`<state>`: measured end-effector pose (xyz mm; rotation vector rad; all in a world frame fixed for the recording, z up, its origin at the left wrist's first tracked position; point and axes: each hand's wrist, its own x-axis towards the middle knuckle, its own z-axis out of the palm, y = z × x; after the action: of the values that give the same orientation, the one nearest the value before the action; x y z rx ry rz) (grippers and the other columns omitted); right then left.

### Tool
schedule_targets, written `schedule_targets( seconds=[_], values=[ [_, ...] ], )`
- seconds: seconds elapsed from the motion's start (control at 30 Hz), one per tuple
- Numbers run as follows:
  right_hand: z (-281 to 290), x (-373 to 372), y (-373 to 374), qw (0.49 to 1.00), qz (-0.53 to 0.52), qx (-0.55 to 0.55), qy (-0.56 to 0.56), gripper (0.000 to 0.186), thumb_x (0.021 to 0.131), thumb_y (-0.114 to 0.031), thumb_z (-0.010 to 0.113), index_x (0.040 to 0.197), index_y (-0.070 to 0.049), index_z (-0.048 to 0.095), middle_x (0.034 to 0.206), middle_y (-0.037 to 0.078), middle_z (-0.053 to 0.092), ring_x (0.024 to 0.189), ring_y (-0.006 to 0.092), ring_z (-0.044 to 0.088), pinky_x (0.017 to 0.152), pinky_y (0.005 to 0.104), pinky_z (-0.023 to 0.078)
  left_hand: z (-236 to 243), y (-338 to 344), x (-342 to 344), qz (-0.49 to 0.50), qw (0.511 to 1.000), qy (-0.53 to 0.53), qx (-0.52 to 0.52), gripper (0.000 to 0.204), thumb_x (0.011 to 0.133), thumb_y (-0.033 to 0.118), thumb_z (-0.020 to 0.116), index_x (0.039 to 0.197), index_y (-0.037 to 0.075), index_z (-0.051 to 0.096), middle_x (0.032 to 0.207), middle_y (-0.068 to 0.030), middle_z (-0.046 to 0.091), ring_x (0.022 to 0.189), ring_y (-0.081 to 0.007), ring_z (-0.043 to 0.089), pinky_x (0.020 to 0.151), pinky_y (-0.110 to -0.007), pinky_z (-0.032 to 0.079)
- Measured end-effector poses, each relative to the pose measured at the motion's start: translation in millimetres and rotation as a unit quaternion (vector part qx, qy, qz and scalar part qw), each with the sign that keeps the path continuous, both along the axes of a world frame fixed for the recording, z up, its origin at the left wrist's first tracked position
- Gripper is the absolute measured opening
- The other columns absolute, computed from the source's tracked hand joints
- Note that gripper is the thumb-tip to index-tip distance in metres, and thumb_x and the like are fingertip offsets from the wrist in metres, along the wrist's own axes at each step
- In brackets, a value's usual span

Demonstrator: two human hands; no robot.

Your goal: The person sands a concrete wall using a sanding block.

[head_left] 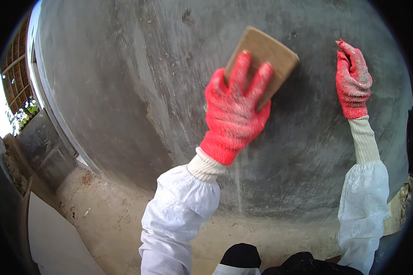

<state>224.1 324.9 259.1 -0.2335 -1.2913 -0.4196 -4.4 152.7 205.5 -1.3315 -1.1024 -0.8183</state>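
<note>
My left hand [237, 105], in a red glove coated with pale dust, is closed on a flat tan block [271, 56], apparently wooden, held against the grey plastered wall [110, 91]. My right hand [353, 78], also in a dusty red glove, is raised by the wall to the right of the block, its fingers curled and pressed together; what they hold, if anything, I cannot make out. White sleeves cover both forearms, with cream knitted cuffs at the wrists.
A dusty floor [101, 211] runs along the wall's foot. At left stand a low grey wall [50, 151] and a pale board [55, 233], below an opening with greenery and a woven roof [16, 68]. Dark footwear or clothing [241, 254] shows at the lower edge.
</note>
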Motion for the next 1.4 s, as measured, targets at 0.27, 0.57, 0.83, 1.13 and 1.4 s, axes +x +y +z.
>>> schedule_targets(
  seconds=[0.27, 0.57, 0.83, 1.13, 1.4],
  values=[
    [5.1, 0.9, -16.5, 0.999, -0.027, 0.016, -0.024, 0.021, 0.087, -0.003, 0.066, 0.106, -0.011, 0.069, 0.098, 0.002, 0.069, 0.079, 0.0155, 0.069, 0.073, 0.0248, 0.054, -96.6, -52.4, -85.3, 0.03, 0.996, -0.082, 0.01, 0.084, 0.077, 0.023, 0.077, 0.151, 0.021, 0.038, 0.154, -0.0156, 0.034, 0.127, -0.0427, 0.042, 0.104, -0.053, 0.039],
    [0.9, 0.6, -10.0, 0.998, -0.042, 0.034, -0.023, 0.02, 0.086, -0.003, 0.067, 0.104, -0.011, 0.069, 0.098, 0.003, 0.069, 0.081, 0.0183, 0.07, 0.071, 0.0266, 0.055, -166.4, -14.2, 3.2, 0.001, 0.995, -0.049, -0.084, 0.076, 0.067, 0.03, 0.082, 0.137, 0.031, 0.054, 0.147, -0.012, 0.042, 0.126, -0.0407, 0.04, 0.099, -0.052, 0.044],
    [4.2, 3.0, -20.4, 0.998, -0.044, 0.038, -0.035, 0.022, 0.082, -0.001, 0.069, 0.101, -0.011, 0.07, 0.091, 0.006, 0.067, 0.072, 0.0203, 0.067, 0.066, 0.0278, 0.054, -143.1, -24.3, -42.4, 0.038, 0.969, -0.225, 0.09, 0.088, 0.075, 0.021, 0.08, 0.151, 0.013, 0.035, 0.152, -0.0259, 0.031, 0.13, -0.0419, 0.039, 0.104, -0.056, 0.036],
    [3.6, -2.2, -16.8, 0.996, -0.076, 0.028, -0.025, 0.02, 0.081, -0.007, 0.071, 0.099, -0.014, 0.069, 0.092, 0.003, 0.067, 0.076, 0.0243, 0.068, 0.066, 0.0332, 0.055, -182.0, 8.0, 45.3, -0.033, 0.983, 0.081, -0.162, 0.064, 0.066, 0.029, 0.081, 0.126, 0.035, 0.061, 0.143, 0.0009, 0.045, 0.123, -0.0391, 0.041, 0.096, -0.05, 0.045],
    [21.0, 124.9, 24.0, 0.988, -0.092, -0.091, 0.089, 0.032, 0.087, -0.008, 0.066, 0.117, -0.017, 0.066, 0.089, 0.005, 0.065, 0.068, 0.0203, 0.061, 0.07, 0.0314, 0.053, -41.2, -15.2, -28.2, 0.014, 0.983, -0.148, 0.106, 0.082, 0.075, 0.02, 0.08, 0.147, 0.014, 0.041, 0.153, -0.0204, 0.034, 0.127, -0.0412, 0.043, 0.103, -0.05, 0.039]
  ],
)
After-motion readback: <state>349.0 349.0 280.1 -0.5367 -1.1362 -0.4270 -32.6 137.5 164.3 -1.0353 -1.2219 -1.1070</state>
